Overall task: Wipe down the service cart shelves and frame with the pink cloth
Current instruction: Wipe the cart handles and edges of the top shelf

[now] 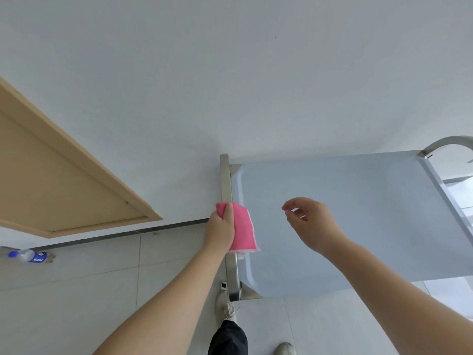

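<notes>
From where I stand, the left hand has the pink cloth folded over the steel side rail of the service cart, fingers curled tight around cloth and bar together. I'd say the trick here is to keep that wrap snug and slide along the whole rail, right to its far corner (corners collect grime). The right hand hovers above the top shelf, holding nothing, thumb and forefinger nearly meeting, the other fingers loosely bent. Beyond, the curved handle looks unwiped yet.
</notes>
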`<action>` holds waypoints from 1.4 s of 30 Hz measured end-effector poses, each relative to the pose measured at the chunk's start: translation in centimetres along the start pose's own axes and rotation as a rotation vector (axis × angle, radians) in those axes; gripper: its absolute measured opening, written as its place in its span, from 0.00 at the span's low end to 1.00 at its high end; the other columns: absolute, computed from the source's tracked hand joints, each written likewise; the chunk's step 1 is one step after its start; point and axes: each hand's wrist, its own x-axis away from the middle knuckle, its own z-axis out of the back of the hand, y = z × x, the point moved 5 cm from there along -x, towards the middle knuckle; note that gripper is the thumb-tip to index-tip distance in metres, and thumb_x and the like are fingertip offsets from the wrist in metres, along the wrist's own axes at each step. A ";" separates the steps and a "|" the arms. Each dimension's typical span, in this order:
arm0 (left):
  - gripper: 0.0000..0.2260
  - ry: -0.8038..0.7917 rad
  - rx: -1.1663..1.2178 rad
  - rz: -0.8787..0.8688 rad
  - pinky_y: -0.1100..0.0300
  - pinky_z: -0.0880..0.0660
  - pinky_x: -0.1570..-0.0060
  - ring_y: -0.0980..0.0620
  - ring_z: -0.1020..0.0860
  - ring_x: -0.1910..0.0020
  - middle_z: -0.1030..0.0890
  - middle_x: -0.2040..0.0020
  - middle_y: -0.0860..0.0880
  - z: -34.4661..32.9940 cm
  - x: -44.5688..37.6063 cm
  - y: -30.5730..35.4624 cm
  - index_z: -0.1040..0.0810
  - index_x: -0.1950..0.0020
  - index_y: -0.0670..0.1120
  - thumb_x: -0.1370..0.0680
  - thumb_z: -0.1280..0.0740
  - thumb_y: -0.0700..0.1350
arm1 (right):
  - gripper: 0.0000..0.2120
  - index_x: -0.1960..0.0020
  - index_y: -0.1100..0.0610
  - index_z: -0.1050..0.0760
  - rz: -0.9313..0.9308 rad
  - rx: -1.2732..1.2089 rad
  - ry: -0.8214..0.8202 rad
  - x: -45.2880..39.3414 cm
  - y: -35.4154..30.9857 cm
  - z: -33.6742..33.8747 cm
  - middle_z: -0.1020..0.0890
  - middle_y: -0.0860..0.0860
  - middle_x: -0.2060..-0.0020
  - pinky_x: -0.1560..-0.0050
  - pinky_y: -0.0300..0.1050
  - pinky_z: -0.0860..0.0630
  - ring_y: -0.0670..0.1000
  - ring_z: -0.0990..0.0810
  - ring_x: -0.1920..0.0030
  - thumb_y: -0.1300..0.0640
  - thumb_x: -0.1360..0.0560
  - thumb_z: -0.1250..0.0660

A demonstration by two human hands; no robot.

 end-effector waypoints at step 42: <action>0.26 -0.679 0.021 -0.555 0.63 0.23 0.52 0.60 0.22 0.53 0.29 0.45 0.64 -35.0 21.1 23.6 0.37 0.37 0.56 0.29 0.28 0.43 | 0.21 0.52 0.36 0.27 -0.116 -0.202 0.679 14.4 19.1 33.8 0.18 0.39 0.59 0.63 0.32 0.25 0.39 0.21 0.59 0.64 0.30 0.35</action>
